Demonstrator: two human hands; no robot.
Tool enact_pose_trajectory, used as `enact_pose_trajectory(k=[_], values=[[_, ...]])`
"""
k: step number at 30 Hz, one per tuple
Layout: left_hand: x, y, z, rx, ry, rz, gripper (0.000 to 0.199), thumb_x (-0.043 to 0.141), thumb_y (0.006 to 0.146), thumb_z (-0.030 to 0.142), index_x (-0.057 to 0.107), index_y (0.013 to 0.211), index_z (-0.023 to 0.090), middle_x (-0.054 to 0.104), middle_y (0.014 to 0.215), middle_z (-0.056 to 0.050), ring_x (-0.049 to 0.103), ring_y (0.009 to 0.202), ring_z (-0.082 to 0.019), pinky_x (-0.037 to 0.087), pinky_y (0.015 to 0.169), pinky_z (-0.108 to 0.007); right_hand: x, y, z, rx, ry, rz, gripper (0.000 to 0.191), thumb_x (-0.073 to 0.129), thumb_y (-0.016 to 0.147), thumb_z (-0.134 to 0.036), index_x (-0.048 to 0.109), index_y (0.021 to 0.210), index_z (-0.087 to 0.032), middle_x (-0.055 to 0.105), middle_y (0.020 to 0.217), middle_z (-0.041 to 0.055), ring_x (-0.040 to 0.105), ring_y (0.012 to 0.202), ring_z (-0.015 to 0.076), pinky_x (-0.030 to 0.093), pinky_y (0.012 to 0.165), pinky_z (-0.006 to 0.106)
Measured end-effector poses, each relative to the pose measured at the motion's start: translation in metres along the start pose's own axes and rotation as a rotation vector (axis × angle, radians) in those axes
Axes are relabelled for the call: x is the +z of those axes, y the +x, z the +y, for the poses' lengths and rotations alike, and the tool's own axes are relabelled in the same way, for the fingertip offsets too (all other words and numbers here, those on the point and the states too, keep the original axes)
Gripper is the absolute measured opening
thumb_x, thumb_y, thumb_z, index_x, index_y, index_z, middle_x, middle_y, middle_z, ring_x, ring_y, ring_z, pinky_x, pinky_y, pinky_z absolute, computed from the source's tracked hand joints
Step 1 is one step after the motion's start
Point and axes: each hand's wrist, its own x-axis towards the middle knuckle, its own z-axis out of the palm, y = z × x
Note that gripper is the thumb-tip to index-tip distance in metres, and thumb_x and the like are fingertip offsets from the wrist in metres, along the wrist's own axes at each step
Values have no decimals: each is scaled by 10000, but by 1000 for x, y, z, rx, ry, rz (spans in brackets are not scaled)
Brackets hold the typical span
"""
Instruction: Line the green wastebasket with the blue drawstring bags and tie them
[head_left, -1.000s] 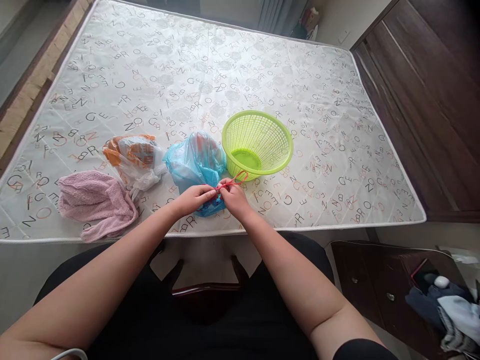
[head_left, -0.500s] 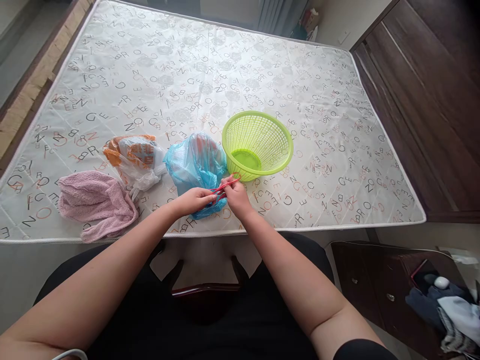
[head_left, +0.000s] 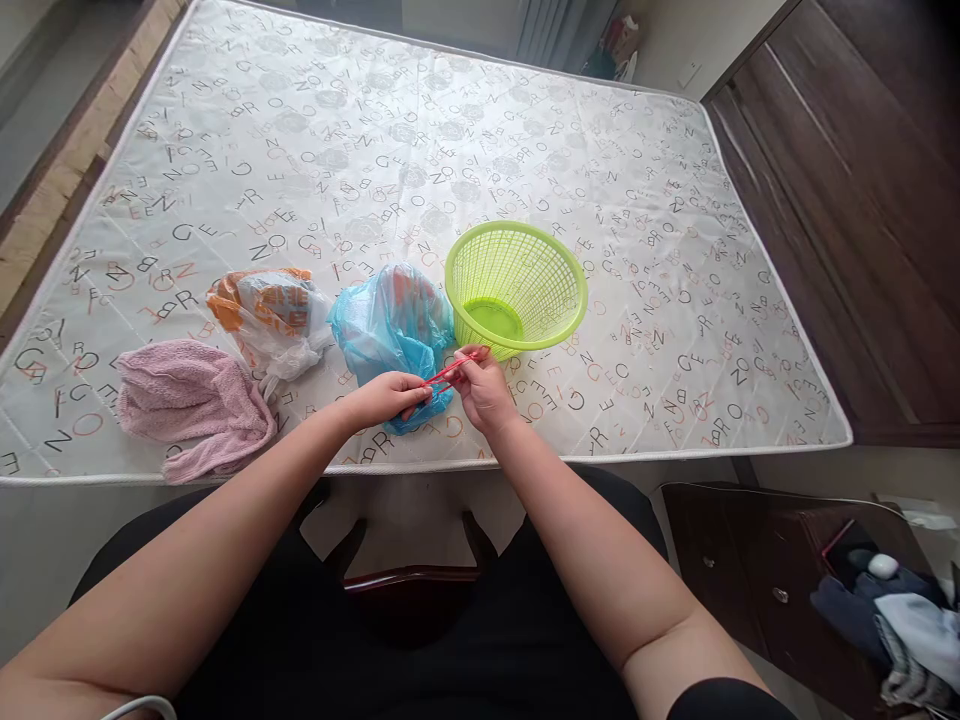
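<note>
Between my two hands a thin red drawstring (head_left: pixel 448 377) is stretched, in front of a blue plastic bag (head_left: pixel 390 325). My left hand (head_left: pixel 394 396) pinches its left part, fingers closed. The right part sits in the closed fingers of my right hand (head_left: pixel 482 388), just below a green mesh basket (head_left: pixel 517 285). Through the thin blue bag something reddish shows faintly; its kind I cannot make out. Whether the red string is joined to the bag is hidden by my hands.
Everything lies on a letter-patterned mattress (head_left: pixel 660 300). Left of the blue bag are a white and orange plastic bag (head_left: pixel 274 315) and a pink towel (head_left: pixel 191 405). Dark drawers (head_left: pixel 742 560) with clothes (head_left: pixel 911 620) on top stand at lower right.
My right hand has moved a little to the right and my left slightly left, so more of the red drawstring shows between them. The bags, towel and basket stay put.
</note>
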Motion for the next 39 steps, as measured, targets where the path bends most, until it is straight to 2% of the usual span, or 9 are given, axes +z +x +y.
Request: enact_pose_trajectory(k=[6, 11, 14, 18, 21, 26, 31, 36, 39], values=[[-2, 1, -1, -14, 15, -7, 430, 561, 876, 605, 668, 821, 192, 555, 560, 18, 452, 503, -122, 345, 502, -251, 0, 0, -3, 4, -45, 17, 254, 710, 726, -334, 509, 859, -253, 343, 499, -133, 356, 454, 84, 468, 585, 267], [-5, 2, -2, -32, 53, 35, 440, 532, 899, 588, 704, 869, 185, 570, 565, 9, 451, 491, -118, 333, 488, -245, 0, -2, -7, 55, -14, -20, 268, 707, 687, -308, 510, 861, -257, 290, 496, -139, 207, 432, 68, 241, 436, 218], [-5, 1, -2, -1, 65, 134, 443, 514, 912, 579, 711, 895, 183, 596, 592, 4, 452, 491, -114, 325, 487, -241, 0, -3, -11, 105, -28, -59, 253, 672, 678, -306, 507, 863, -257, 328, 514, -126, 214, 430, 71, 176, 426, 227], [-5, 1, -1, 55, 66, 226, 416, 519, 916, 549, 708, 915, 179, 607, 619, 9, 467, 520, -115, 337, 514, -238, -1, -4, -15, 131, -47, -118, 217, 628, 698, -324, 502, 858, -251, 478, 587, -95, 225, 418, 64, 160, 421, 236], [-6, 2, 0, 39, 74, 324, 369, 534, 906, 517, 692, 905, 184, 592, 616, 17, 488, 559, -126, 353, 541, -243, -1, -5, -15, 116, -35, -168, 201, 614, 744, -360, 505, 871, -248, 590, 677, -73, 216, 395, 52, 155, 413, 235], [-7, 4, 3, 42, 65, 422, 340, 558, 878, 510, 630, 812, 185, 616, 678, 9, 511, 614, -133, 385, 592, -256, 1, -7, -13, 140, -57, -234, 282, 645, 804, -481, 495, 863, -250, 608, 673, -67, 207, 391, 47, 159, 408, 225], [-6, 4, 1, 71, 60, 407, 356, 581, 852, 485, 683, 991, 173, 663, 793, -11, 596, 727, -172, 457, 673, -280, 2, -9, -5, 132, -220, -260, 332, 703, 798, -531, 541, 837, -244, 363, 518, -113, 265, 431, 71, 207, 430, 214], [-1, 2, -3, 127, 56, 318, 341, 605, 855, 456, 692, 1040, 183, 688, 888, -22, 616, 794, -176, 481, 694, -274, 0, -8, 5, 1, -472, -270, 289, 676, 825, -501, 606, 839, -221, 561, 707, -48, 499, 626, 107, 409, 590, 233], [0, 1, -3, 132, -16, 259, 309, 623, 845, 412, 680, 1038, 178, 666, 852, -14, 610, 762, -165, 471, 657, -261, -1, -7, 10, -40, -513, -308, 264, 652, 845, -475, 614, 853, -214, 624, 809, -24, 563, 742, 128, 450, 696, 253]])
